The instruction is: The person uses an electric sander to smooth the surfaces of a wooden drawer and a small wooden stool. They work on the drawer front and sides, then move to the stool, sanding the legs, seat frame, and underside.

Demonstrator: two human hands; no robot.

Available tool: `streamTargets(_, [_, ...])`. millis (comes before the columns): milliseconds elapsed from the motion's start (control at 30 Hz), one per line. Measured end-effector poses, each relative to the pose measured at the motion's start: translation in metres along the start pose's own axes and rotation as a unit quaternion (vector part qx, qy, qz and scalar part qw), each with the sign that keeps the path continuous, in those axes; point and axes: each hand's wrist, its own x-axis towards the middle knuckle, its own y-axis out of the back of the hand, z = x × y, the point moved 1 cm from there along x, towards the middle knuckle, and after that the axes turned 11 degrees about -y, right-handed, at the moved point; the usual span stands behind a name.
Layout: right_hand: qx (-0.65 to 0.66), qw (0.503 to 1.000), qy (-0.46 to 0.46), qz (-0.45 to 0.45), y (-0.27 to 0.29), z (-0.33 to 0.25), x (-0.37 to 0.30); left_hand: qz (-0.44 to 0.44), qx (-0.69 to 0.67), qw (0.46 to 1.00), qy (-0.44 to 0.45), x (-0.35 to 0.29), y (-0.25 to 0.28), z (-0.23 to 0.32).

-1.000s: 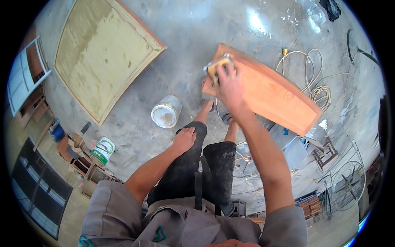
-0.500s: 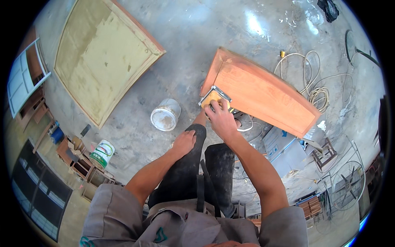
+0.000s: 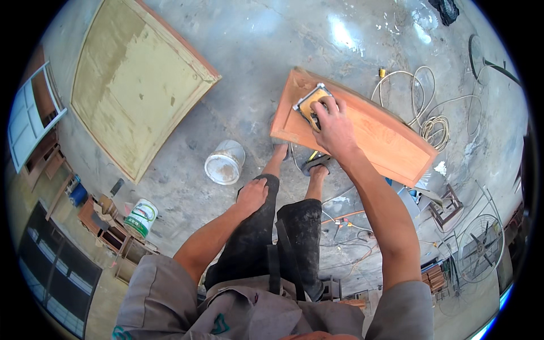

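My right hand (image 3: 335,126) is closed round the top of a yellow sheet sander (image 3: 307,106). The sander sits on the left part of an orange-brown wooden panel (image 3: 374,136) with a raised frame, close to its far edge. My left hand (image 3: 253,197) holds nothing. It lies on my left knee with its fingers stretched over the dark, dusty trousers. Below the panel my feet show in sandals, and a cord runs down beside them.
A large panel with a yellowish face (image 3: 136,85) lies at the far left. Between the panels stands a white bucket (image 3: 224,163). A coiled pale cable (image 3: 435,131) lies at the right. A wire fan (image 3: 481,249) and a small wooden stool (image 3: 450,209) stand lower right.
My right hand has carried the sander from the panel's near left edge up and to the right onto its face. My left hand stays on the knee.
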Motion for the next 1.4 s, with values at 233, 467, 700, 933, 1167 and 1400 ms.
streamTargets(233, [0.002, 0.999, 0.011, -0.040, -0.004, -0.033, 0.021, -0.015, 0.016, 0.999, -0.039, 0.018, 0.006, 0.011])
streamTargets(467, [0.009, 1.000, -0.002, -0.025, -0.008, -0.011, -0.002, 0.002, 0.002, 1.000, -0.028, 0.025, 0.013, 0.017])
streamTargets(700, [0.001, 1.000, -0.006, -0.017, -0.002, -0.034, 0.023, -0.003, 0.019, 0.997, -0.076, 0.024, 0.000, 0.014])
streamTargets(933, [0.029, 0.998, -0.054, 0.009, -0.002, 0.000, -0.006, -0.013, -0.023, 1.000, -0.013, 0.027, 0.010, 0.016])
streamTargets(1167, [0.064, 0.996, -0.044, 0.043, -0.009, -0.055, 0.044, -0.096, -0.001, 0.994, -0.054, 0.062, 0.006, 0.020])
streamTargets(1400, [0.072, 0.980, -0.156, 0.099, -0.004, 0.037, -0.016, -0.042, -0.361, 0.918, 0.161, 0.117, -0.002, -0.006])
